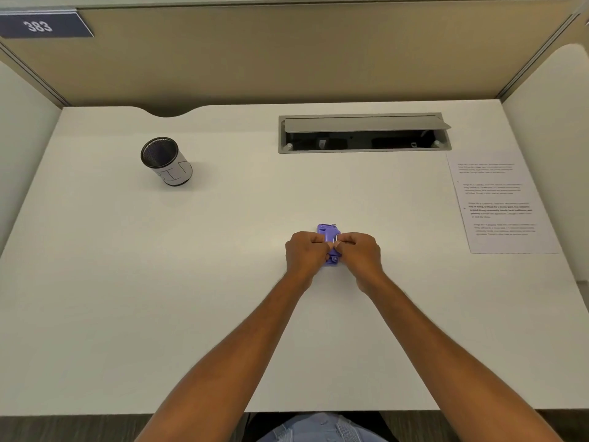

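Head view: my left hand (306, 255) and right hand (361, 255) meet on the purple device (326, 229). Both have their fingers curled and pinch its middle from 9 and 3 o'clock. It lies flat on the counter (223, 250), at 12 o'clock from me. A mesh cup (165, 161) stands at 10 o'clock, and a printed sheet (500, 205) lies at 2.

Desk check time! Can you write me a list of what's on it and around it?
Surface: white desk, flat and pale.
Job's things: small purple tool lying on the desk between both hands.
Clutter: mesh cup, upright, far left; printed sheet at the right edge.
Hands: left hand and right hand both pinch the purple tool.
Cables: nothing seen; the open hatch is dark inside.
Surroundings: beige walls; sign reading 383.
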{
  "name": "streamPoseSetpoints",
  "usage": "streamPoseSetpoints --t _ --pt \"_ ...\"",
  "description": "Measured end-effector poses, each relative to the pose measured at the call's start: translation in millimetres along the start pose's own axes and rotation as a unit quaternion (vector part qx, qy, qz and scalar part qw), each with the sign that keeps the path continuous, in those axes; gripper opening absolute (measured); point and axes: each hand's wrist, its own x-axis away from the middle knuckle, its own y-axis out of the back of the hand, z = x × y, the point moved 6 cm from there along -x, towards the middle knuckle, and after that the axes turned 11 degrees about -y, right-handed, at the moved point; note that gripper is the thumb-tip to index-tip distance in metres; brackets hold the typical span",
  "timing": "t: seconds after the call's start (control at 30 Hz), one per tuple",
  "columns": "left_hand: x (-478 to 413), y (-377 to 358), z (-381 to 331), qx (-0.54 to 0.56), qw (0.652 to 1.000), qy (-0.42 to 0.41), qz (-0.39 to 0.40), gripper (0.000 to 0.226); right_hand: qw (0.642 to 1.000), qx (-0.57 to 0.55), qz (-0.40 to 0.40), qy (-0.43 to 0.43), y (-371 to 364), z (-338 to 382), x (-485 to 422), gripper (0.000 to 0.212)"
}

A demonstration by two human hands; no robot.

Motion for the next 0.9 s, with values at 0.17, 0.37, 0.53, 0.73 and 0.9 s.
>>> streamPoseSetpoints --t 0.17,0.37,0.53,0.73,0.9 --pt "-1 3 0 -0.002 1.000 -0.011 -0.004 0.016 1.000 -0.013 0.013 -0.008 1 2 -3 0.017" --pt "0 26 -1 0.021 0.999 -0.025 -0.013 0.014 0.997 -0.063 0.046 -0.025 -10 13 3 0.015" --pt "7 65 0 0.040 0.998 -0.038 -0.025 0.020 0.991 -0.091 0.098 -0.032 -38 32 20 0.015" --pt "13 124 7 0.048 0.996 -0.042 -0.067 0.022 0.986 -0.074 0.149 -0.017 -88 58 45 0.015" --pt "15 179 20 0.049 0.992 -0.046 -0.104 0.033 0.982 -0.063 0.178 -0.015 -138 77 66 0.015"
